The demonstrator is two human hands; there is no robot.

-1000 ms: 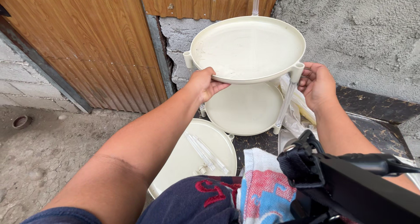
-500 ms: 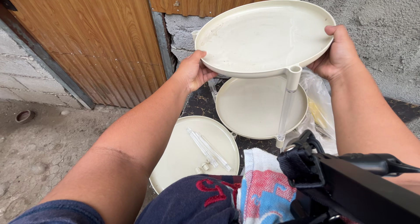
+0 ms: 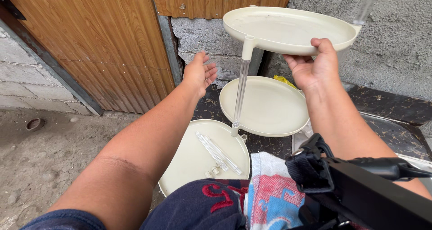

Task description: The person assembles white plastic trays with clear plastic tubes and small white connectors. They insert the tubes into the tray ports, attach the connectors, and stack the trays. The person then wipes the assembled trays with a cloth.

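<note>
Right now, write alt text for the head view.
A right hand lifts a cream tray with a clear post over two more trays; the left hand hovers open beside a wooden door.

Lighting: soft, even daylight, bright throughout; no hard shadows, only faint shade beneath the upper cream tray (image 3: 288,30). Glare: mild sheen on the tray surfaces and the wooden door (image 3: 90,45). Focus: sharp mid-frame. Blur: clear post (image 3: 366,5) at top right edge smeared. Distortion: wide-angle stretch toward corners; forearms enlarged.
</note>
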